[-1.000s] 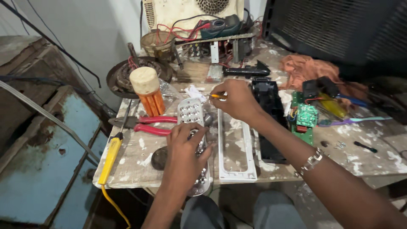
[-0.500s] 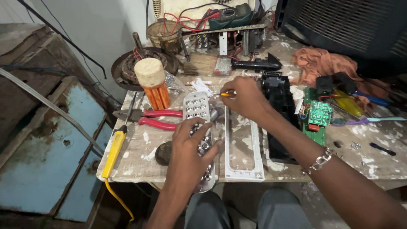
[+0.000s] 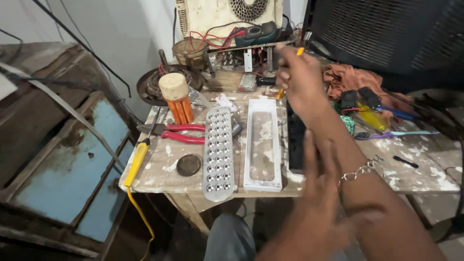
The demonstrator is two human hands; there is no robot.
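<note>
Two hands over table (image 3: 415,169): right hand (image 3: 302,82) raised, fingers pinching orange-handled screwdriver (image 3: 290,72); left hand (image 3: 324,193) blurred, fingers spread, empty. Likely mid-disassembly; next, bring tip to reflector panel (image 3: 218,152).

1. Both forearms are bare, no sleeves reaching down to either wrist.
2. On the right wrist there's a silver chain-link bracelet (image 3: 361,170), hanging loose.
3. The left hand (image 3: 323,193) shows up blurred, with no ring or watch visible.
4. Grey trousers (image 3: 231,238) cover the knee at the bottom edge.
</note>
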